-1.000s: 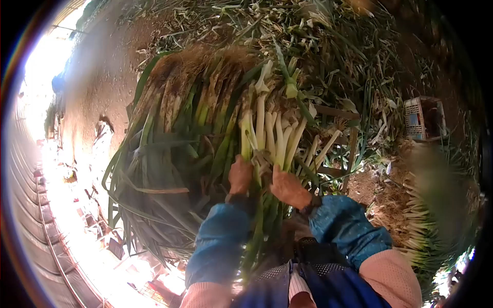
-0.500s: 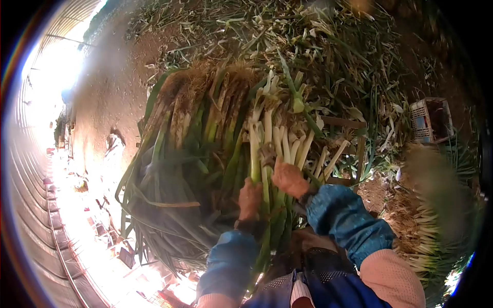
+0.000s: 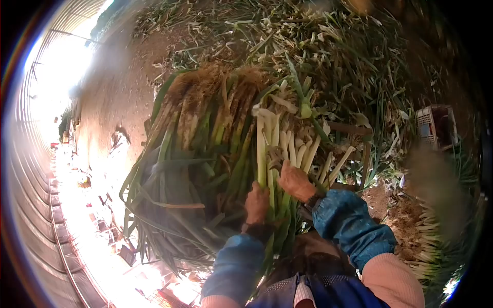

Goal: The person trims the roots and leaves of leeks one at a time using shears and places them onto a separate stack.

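Note:
My left hand (image 3: pixel 257 203) is wrapped round the green lower part of a pale leek (image 3: pixel 261 159) that lies with its white end pointing away from me. Just to its right, my right hand (image 3: pixel 297 181) is closed over the neighbouring stalks, fingertips beside a brownish shred of outer leaf (image 3: pixel 277 153). What those fingers pinch, if anything, is hidden. Several cleaned white stalks (image 3: pixel 301 150) fan out beyond the right hand. On the left lies a big heap of unpeeled leeks (image 3: pixel 190 123), with muddy roots (image 3: pixel 210 77) at the far end and dark leaves towards me.
Stripped leaves (image 3: pixel 328 51) cover the ground at the back and right. A plastic crate (image 3: pixel 427 126) stands at the far right. Pale leeks with roots (image 3: pixel 429 231) are lined up at the lower right. Wooden bars (image 3: pixel 349 128) show beside the pile.
The whole view has shifted slightly, so the pile sits a little further right and lower. Both hands stay closed in nearly the same places on the stalks.

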Demonstrator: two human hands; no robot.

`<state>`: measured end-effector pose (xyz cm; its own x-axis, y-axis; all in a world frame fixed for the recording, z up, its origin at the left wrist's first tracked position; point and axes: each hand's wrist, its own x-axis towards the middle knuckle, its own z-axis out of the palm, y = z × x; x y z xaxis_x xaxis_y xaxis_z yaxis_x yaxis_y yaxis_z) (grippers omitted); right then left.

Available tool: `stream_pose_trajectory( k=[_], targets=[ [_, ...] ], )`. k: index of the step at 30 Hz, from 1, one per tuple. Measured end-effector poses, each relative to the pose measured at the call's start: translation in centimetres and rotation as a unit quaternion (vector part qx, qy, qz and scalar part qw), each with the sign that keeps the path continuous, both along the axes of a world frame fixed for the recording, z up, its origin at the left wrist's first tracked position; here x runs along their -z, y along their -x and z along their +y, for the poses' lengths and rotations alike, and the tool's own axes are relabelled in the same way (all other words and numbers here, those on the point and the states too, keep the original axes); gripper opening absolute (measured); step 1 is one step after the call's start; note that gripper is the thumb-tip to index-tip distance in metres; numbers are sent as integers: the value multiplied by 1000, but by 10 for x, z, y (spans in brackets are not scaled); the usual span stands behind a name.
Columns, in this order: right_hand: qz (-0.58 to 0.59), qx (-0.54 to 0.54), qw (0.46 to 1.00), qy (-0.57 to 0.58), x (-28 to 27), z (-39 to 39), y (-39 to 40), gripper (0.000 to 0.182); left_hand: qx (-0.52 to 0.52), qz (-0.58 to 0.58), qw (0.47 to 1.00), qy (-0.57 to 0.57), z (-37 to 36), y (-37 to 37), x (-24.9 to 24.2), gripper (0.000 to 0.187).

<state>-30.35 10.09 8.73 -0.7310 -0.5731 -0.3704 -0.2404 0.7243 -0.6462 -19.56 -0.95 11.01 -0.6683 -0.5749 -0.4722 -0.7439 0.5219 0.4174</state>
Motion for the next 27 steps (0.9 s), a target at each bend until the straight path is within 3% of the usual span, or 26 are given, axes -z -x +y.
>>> stream_pose_trajectory(
  k=[4, 6, 7, 9, 10, 12, 14, 16, 19, 21, 23, 25, 27],
  targets=[
    [22, 43, 999, 0, 42, -15, 27, 30, 24, -38, 999, 6, 5, 1, 1, 29],
    [-1, 3, 999, 35, 54, -11, 35, 29, 13, -14, 1000, 2, 3, -4, 2, 29],
    [33, -68, 996, 38, 22, -3, 35, 33, 8, 21, 1000, -6, 5, -10, 8, 29],
    [39, -7, 998, 39, 7, 0, 19, 43, 31, 85, 996, -6, 3, -16, 20, 29],
    [-21, -17, 1000, -10, 9, 3, 15, 49, 26, 53, 998, -9, 5, -18, 23, 29],
    [-44, -15, 998, -49, -12, 7, 19, 45, 16, 22, 999, -17, 14, -16, 18, 28],
    [-31, 18, 999, -17, 19, 19, 29, 45, 7, 16, 1000, -22, 29, -15, 11, 26],
    [-35, 21, 999, -28, 20, 22, 32, 44, -10, 91, 994, -62, 36, -27, 26, 25],
    [-50, -35, 994, -87, 12, 35, 18, 46, 3, 244, 968, 58, 49, -34, 17, 25],
    [-39, -88, 991, -92, 35, 46, 16, 58, 30, 224, 970, 91, 54, -33, 29, 27],
    [-44, 18, 998, -33, 34, 50, 22, 55, 71, 66, 995, 11, 54, -35, 85, 28],
    [-36, 35, 997, -54, 56, 56, 32, 54, 84, 198, 975, 60, 63, -46, 77, 28],
    [-7, -14, 996, -83, 73, 63, 28, 53, 48, 252, 966, -5, 77, -56, 93, 28]
  ],
)
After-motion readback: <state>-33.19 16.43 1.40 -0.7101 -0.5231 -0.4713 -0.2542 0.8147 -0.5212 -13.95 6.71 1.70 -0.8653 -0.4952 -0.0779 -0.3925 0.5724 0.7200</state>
